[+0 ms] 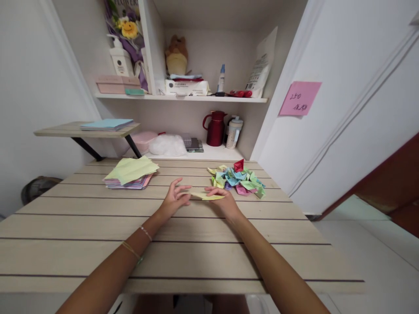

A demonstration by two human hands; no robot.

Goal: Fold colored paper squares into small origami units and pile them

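A folded piece of yellow paper [206, 196] is held up above the middle of the table. My right hand [226, 204] grips its right end, fingers over the top and thumb hidden behind or below. At the paper's left tip is my left hand [173, 201], its fingers spread and the thumb apart from them; whether it touches the tip I cannot tell. Beyond my right hand lies a pile of folded paper pieces [236, 176] in blue, green, yellow and pink, with a red one [238, 165] at the back. A stack of paper sheets [132, 171], yellow on top, sits to the left.
A small raised shelf [62, 129] at the back left bears blue sheets [107, 124]. Behind the slatted table [196, 253] stand a red jug [215, 128], a pale bottle [233, 133] and a white plastic bag [167, 145]. A pink note [300, 98] hangs on the right wall.
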